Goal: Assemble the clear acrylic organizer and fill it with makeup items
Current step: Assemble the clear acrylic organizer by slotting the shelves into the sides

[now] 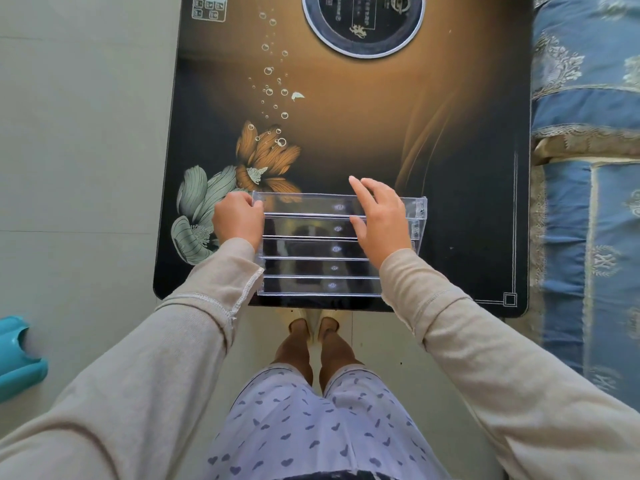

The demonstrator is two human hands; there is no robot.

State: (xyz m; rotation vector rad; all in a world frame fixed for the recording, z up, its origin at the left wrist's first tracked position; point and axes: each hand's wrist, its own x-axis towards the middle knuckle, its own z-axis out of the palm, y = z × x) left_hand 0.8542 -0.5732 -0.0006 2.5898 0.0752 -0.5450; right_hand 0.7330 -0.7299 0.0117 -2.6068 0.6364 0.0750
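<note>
Clear acrylic organizer [313,249], 5 tiers, under 2 hands [239,220].

White print fills the round dark panel [363,20] and the corner box [209,6] on the table [450,168], all too small to read

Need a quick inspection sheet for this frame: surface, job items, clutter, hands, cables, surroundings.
Surface: dark table with flower print.
Job's things: clear organizer near the front edge, five tiers, empty; no makeup seen.
Clutter: nothing seen.
Grippers: left hand grips the organizer's left end; right hand rests open on top, right side.
Cables: nothing seen.
Surroundings: blue patterned fabric at right, teal plastic thing on the floor at left.
</note>
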